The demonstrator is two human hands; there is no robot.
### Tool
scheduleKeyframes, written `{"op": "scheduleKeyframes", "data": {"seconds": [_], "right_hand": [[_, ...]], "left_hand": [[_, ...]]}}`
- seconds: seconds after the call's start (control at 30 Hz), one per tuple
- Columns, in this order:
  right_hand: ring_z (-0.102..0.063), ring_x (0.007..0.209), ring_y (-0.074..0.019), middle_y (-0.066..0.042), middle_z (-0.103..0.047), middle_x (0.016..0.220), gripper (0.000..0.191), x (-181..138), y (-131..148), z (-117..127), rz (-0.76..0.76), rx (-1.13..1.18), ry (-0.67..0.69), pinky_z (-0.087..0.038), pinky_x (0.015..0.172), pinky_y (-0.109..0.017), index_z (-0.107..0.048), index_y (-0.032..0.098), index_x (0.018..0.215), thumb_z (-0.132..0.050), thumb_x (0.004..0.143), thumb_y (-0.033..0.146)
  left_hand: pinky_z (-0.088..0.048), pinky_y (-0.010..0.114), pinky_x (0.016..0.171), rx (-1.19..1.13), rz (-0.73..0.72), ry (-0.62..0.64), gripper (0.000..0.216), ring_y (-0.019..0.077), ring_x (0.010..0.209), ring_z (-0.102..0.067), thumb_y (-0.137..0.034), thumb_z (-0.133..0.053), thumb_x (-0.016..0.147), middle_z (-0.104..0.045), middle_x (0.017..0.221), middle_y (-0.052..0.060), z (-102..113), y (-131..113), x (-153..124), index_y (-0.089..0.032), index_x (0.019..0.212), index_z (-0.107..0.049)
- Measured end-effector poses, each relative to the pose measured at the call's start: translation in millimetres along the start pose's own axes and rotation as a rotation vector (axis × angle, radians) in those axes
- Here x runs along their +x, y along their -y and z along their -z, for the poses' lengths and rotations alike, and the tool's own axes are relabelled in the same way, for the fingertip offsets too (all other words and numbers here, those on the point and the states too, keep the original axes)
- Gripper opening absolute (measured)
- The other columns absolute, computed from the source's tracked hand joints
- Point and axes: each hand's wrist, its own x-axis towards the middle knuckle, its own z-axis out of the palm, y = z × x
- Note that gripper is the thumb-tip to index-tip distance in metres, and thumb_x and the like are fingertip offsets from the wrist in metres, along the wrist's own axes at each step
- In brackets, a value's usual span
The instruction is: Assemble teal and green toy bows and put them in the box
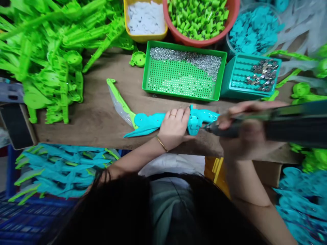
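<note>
A teal plastic toy part (148, 122) with a green and clear blade-like end (120, 102) lies along the front of the wooden table (97, 115). My left hand (175, 126), with a ring and a bracelet, is curled over the middle of this part and holds it down. My right hand (242, 136) grips a dark electric screwdriver (293, 124). The screwdriver lies nearly level, and its tip meets the round hub of the teal part (195, 122) just right of my left hand.
A green perforated tray of small screws (184, 73) and a teal tray of metal pieces (251, 76) stand behind the part. Further back are a yellow bin (145, 18), a red bowl (201, 20) and a bowl of teal pieces (251, 30). Green parts (46, 61) pile up at the left.
</note>
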Motion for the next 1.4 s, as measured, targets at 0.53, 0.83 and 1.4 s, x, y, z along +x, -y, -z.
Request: {"op": "scheduleKeyframes", "data": {"seconds": [0.53,0.83,1.4], "right_hand": [[-0.053,0.062,-0.0106,-0.003,-0.056,0.091,0.041,63,-115,-26,0.033,-0.241,-0.198,-0.049,0.065,-0.037,-0.048,0.027,0.099,-0.047,0.086,0.066],[-0.054,0.045,-0.006,0.004,-0.064,0.08,0.022,70,-50,-22,0.213,-0.088,-0.405,-0.042,0.042,-0.024,-0.062,0.024,0.089,-0.066,0.081,0.045],[-0.05,0.042,-0.0075,0.008,-0.056,0.068,0.019,6,-40,23,0.083,-0.129,-0.09,-0.043,0.04,-0.023,-0.063,0.034,0.095,-0.07,0.078,0.035]], "left_hand": [[-0.039,0.039,0.091,-0.097,0.022,-0.102,0.043,0.0294,0.109,-0.046,-0.053,-0.065,0.077,-0.05,0.116,0.012,-5,-17,39,-0.019,0.103,-0.061],[-0.038,0.039,0.091,-0.106,0.032,-0.088,0.042,0.0277,0.109,-0.045,-0.052,-0.062,0.078,-0.05,0.117,0.01,-4,-17,38,-0.02,0.106,-0.06],[-0.036,0.039,0.092,-0.107,0.035,-0.107,0.044,0.0274,0.11,-0.044,-0.048,-0.063,0.079,-0.05,0.117,0.009,-5,-19,37,-0.024,0.116,-0.06]]}}
